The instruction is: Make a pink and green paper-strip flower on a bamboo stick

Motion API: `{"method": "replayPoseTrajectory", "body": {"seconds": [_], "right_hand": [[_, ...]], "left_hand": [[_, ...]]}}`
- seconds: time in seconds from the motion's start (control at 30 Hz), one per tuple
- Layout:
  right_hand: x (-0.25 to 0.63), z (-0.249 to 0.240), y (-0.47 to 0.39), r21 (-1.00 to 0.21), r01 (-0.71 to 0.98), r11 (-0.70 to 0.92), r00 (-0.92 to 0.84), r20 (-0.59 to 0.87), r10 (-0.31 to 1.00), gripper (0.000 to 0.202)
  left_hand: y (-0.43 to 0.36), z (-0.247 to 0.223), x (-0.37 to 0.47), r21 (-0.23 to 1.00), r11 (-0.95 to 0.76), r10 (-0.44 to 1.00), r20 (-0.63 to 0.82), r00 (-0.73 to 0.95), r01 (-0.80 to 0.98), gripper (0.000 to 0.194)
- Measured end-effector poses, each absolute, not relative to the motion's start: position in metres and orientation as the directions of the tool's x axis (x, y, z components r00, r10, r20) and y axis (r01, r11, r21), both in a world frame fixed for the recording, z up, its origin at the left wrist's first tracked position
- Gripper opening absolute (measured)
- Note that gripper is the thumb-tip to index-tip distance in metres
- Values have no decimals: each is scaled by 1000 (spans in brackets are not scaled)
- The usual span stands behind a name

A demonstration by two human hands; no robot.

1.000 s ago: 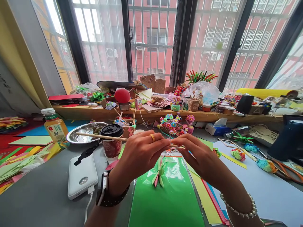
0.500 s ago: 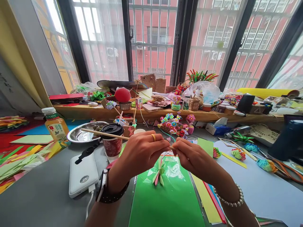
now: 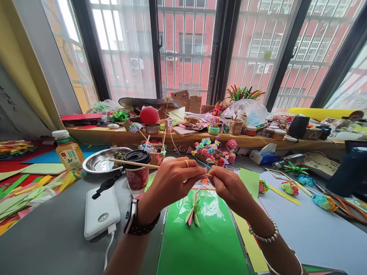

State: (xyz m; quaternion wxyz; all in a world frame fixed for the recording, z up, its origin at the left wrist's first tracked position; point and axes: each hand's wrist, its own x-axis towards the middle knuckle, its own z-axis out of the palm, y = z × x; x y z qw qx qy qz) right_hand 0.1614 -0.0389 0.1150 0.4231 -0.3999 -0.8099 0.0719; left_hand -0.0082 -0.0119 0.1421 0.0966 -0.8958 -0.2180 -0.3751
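A thin wooden stick (image 3: 137,164) runs almost level across the view, its free end out to the left above the lidded cup. My left hand (image 3: 174,181) is closed around it, with a ring and a watch on that arm. Fingertips of my right hand (image 3: 226,185) pinch the stick's right end, close against the left fingers. What else may be at that tip is hidden by the fingers. Below the hands, a folded pink and light-green paper piece (image 3: 193,212) lies on a green plastic-covered sheet (image 3: 200,244).
Left of the hands stand a dark-red cup (image 3: 137,177) with a black lid, a white power bank (image 3: 101,214), a metal plate (image 3: 96,162) and a juice bottle (image 3: 69,152). At right, crumpled paper flowers (image 3: 289,188) rest on white paper (image 3: 309,229). Scissors (image 3: 203,185) lie behind the green sheet.
The stick has shifted slightly to the right along with my left hand. My right forearm has swung a little inward, and both hands still hold the stick.
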Motion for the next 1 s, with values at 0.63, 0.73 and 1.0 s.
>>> {"method": "replayPoseTrajectory", "body": {"seconds": [0.63,0.73,1.0], "right_hand": [[161,118,-40,-702,502,505,-228,456,860,15],[160,117,-40,-710,482,513,-218,470,855,14],[168,114,-41,-838,114,533,-346,469,812,16]], "left_hand": [[-9,136,0,-89,-837,318,723,613,540,16],[-10,136,-1,-77,-840,328,717,615,537,17],[-10,141,-5,166,-928,346,716,606,334,17]]}}
